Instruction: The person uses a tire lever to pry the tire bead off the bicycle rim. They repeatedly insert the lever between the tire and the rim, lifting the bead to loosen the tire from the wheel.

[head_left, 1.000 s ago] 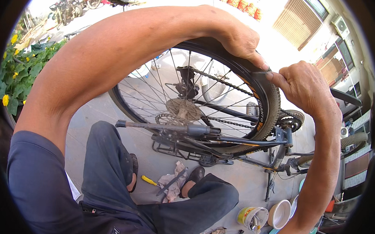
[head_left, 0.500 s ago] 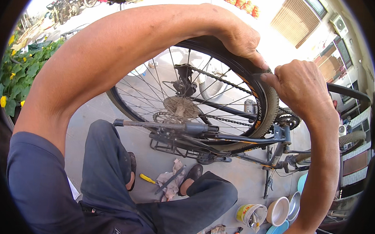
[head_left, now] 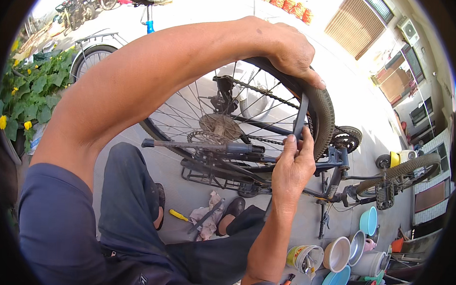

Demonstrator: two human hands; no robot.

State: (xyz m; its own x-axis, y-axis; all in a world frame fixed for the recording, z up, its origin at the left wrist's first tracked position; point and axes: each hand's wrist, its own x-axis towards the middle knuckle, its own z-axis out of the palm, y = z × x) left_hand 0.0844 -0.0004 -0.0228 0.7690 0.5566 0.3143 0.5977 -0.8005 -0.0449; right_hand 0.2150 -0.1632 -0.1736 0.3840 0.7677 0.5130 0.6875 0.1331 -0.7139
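my left hand (head_left: 294, 53) grips the tyre (head_left: 326, 113) at two o'clock, my right hand (head_left: 293, 170) pinches a flat dark lever (head_left: 301, 115) at its inner edge, bucket (head_left: 297, 267) with yellow printed label (head_left: 295, 256) at five o'clock

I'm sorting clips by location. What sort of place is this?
Probably an outdoor yard beside a building: leafy plants with yellow flowers at the left, an air-conditioner unit on the outside wall, and sunlit paved ground.

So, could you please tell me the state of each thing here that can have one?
Left hand, curled over the tire
Right hand, gripping the lever
Lever, upper end at the tire
Tire, seating unclear
Chain, strung
Rag, crumpled
Yellow tool, lying down
Bucket, uncovered, things inside
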